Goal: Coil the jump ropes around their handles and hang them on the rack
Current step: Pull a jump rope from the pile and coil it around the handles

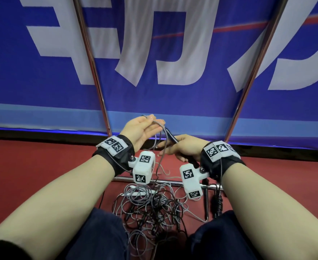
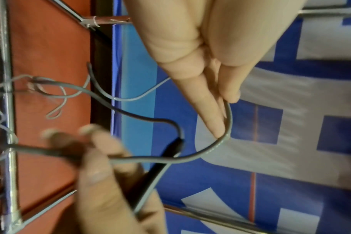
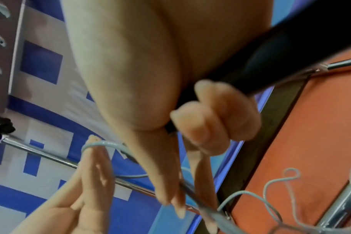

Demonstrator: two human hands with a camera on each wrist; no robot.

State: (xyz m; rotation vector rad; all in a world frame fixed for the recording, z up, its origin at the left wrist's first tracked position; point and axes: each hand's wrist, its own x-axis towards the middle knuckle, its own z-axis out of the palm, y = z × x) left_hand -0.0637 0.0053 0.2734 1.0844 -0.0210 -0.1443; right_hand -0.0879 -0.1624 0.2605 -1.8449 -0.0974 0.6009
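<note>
So the right hand [image 1: 180,149] had its last two fingers curled tight around a black handle [image 1: 171,136], with the handle's tip poking up and away toward the left hand. Made sense to me: that kept the handle steady as the core to wind onto, and left the first fingers free to steer the grey rope [image 1: 160,126] where it ran past them, which the right wrist view showed pretty clearly.

The left hand [image 1: 141,131] was mostly flat, fingers straight and together, and the rope was looped over the fingertips [image 2: 218,126]. The left wrist view had the thumb pressed in against the cord there, so I'd call it a light pinch, not a fist. My guess was that this hand was holding a loop open and taut so the next turn could go on the handle without kinking.

Everything else was still a mess on the red floor [image 1: 41,166] between the knees: a tangled pile of ropes [image 1: 150,209], grey and black mixed, with a white handle [image 1: 139,193] lying in it. The rope in hand trailed down into that pile, so it could easily snag.

The rack [image 1: 90,59] stood right in front, metal poles against a blue banner [image 1: 41,81]. I'd say the job was at an early stage.
</note>
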